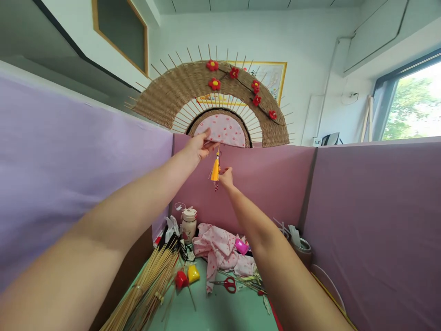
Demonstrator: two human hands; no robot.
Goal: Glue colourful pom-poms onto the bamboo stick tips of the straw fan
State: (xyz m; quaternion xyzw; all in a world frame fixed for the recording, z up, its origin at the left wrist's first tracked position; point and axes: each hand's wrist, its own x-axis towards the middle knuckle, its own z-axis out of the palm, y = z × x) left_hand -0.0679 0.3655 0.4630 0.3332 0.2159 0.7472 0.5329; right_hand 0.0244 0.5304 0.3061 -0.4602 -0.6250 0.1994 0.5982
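A large woven fan point(186, 78) with thin sticks and red flowers point(214, 84) is held up above the partition. My left hand point(201, 145) grips the lower edge of its pink dotted half-round centre point(222, 128), thumb in front and fingers below. From the fan's bottom hangs a yellow tassel point(215, 170) with small dark red and white beads under it. My right hand point(226, 177) is closed at the tassel's right side, touching or pinching it; the exact grip is partly hidden.
On the green table point(213, 312) lie red-handled scissors point(229, 284), pink dotted cloth point(217, 243), a bundle of thin sticks point(144, 285), and red point(181, 279) and yellow point(193, 273) lumps. A white bottle point(189, 225) stands behind. Purple partitions point(375, 220) enclose the table.
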